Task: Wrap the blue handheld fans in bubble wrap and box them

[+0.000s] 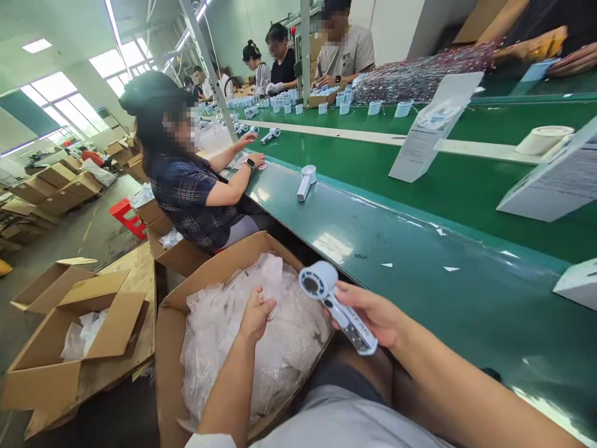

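My right hand (373, 311) is closed round the handle of a light blue handheld fan (352, 320), its round head tilted up to the left. Over a large open carton (170, 336) full of clear plastic bags (289, 336), my left hand (256, 315) has its thumb and fingers drawn together on a thin clear bag (272, 274). Part of that grip is hidden by the hand itself. Another handheld fan (306, 182) lies on the green table (401, 249), ahead of my right hand.
A person (186, 168) sits at the table on my left. Beyond the table edge runs a green conveyor (345, 146) with several fans, white boxes (436, 127) and a white roll (543, 140). Open cartons (88, 336) stand at left; more people work across the line.
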Available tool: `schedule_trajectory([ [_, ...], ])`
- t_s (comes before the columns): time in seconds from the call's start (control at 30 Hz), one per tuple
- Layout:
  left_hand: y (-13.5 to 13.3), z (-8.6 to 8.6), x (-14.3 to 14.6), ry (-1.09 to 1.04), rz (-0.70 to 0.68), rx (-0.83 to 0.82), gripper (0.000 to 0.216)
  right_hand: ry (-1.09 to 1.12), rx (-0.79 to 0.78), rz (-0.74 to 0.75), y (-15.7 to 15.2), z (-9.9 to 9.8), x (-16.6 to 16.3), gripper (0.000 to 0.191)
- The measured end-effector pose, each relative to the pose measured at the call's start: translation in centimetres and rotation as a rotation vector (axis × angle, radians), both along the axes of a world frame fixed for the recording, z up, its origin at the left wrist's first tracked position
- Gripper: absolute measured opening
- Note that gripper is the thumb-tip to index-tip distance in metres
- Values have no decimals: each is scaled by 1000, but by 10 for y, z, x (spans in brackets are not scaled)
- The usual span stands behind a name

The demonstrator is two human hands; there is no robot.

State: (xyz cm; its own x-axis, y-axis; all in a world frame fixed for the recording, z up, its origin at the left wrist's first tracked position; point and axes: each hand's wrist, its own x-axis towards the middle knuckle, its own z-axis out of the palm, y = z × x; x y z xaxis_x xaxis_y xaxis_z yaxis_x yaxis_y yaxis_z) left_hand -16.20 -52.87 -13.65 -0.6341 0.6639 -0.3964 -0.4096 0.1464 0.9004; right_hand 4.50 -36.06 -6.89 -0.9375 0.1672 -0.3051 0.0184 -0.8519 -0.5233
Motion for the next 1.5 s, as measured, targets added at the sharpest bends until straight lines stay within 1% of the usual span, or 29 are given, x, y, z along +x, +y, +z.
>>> schedule_trajectory([
  [0.1,-6,24,23,-37,-150,32,73,100,-42,146,-26,-26,7,40],
  [0.13,-9,29,31,-36,-204,44,71,127,-55,158,-30,-33,7,43],
  [0.2,-16,37,45,-49,-273,90,66,163,-72,105,-32,-44,8,46],
  [0.27,-23,41,54,-134,-237,148,54,175,-81,17,-28,-49,11,42],
  [0.37,-29,43,59,-400,-96,139,30,160,-127,-50,-20,-50,16,37],
  [0.43,-31,43,61,-582,-60,99,30,131,-135,-65,-16,-50,17,38],
  [0.5,-33,43,63,-700,-58,81,31,114,-88,-68,-12,-51,18,40],
  [0.6,-34,45,69,-747,-66,83,24,130,-23,-56,-10,-58,18,45],
  [0.67,-33,44,72,-708,-78,105,18,137,-32,-43,-13,-65,16,47],
  [0.77,-31,38,71,-635,-65,112,19,140,-41,-23,-24,-73,12,51],
  [0.87,-32,33,62,-605,-21,107,23,145,-29,-18,-34,-72,7,57],
  [0.97,-38,39,52,-534,53,172,45,139,50,-41,-35,-63,7,58],
  [1.03,-43,48,50,-400,129,215,56,131,112,-63,-33,-58,8,59],
  [1.07,-44,52,51,-318,150,221,57,129,129,-71,-33,-55,9,58],
  [1.1,-45,56,53,-242,150,217,58,130,138,-74,-33,-53,9,58],
  [1.17,-42,61,61,-144,96,200,71,143,136,-72,-37,-49,9,56],
  [1.23,-37,62,70,-128,43,196,88,164,130,-63,-42,-46,8,54],
  [1.3,-31,63,76,-151,16,210,94,171,134,-60,-46,-44,7,54],
  [1.33,-30,63,76,-162,3,215,93,163,142,-68,-47,-43,7,53],
  [1.4,-29,63,71,-131,-2,215,82,126,166,-115,-45,-42,9,54],
  [1.43,-31,63,66,-78,22,206,74,100,178,-155,-42,-42,9,55],
  [1.5,-34,61,53,69,114,176,53,48,184,-254,-36,-43,10,56],
])
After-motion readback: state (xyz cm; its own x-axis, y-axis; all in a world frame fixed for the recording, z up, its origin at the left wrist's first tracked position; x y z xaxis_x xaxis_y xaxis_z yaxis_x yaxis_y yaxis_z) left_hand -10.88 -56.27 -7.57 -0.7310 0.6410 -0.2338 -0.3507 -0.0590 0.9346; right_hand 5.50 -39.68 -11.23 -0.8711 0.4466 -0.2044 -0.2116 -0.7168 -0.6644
